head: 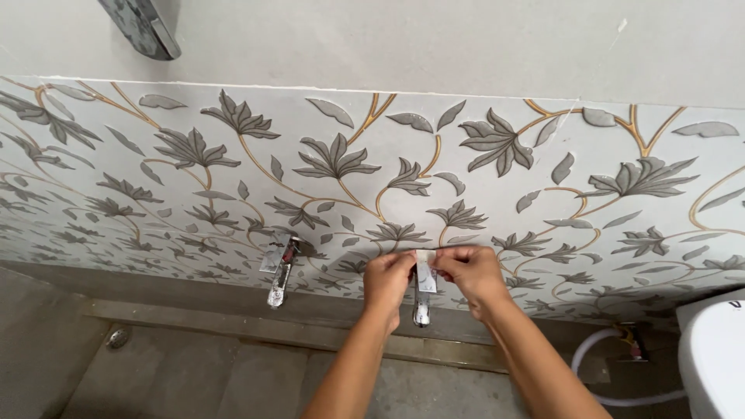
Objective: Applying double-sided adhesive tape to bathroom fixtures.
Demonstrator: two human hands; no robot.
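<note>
Item: wall-mounted chrome tap, the right-hand one of two, fixed low on a floral-patterned tile wall above a bare grey floor.

Location: the tap projects from the tiles at lower centre, its spout pointing down. A pale strip, apparently tape or a protective film, is seen at its upper end, where the fitting meets the wall.

Hands: the left hand is placed just left of the tap's top, the right hand just right of it. The fingers of both are pinched closed on the ends of the pale strip; the tap body below is left untouched.

Handling, as judged: the tap is rigid, metal, anchored and not to be shifted by hand; its polished surface is likely slippery and easily marked. The strip is judged thin, light, limp and liable to tear or stick to itself, so it is best gripped at its edges with fingertips, close to the fitting, under even tension.

Adjacent items: a second chrome tap is mounted to the left, well apart. A floor drain is set at far left. A white hose and part of a white toilet are found at right. A dark fixture is partly visible at top left.
</note>
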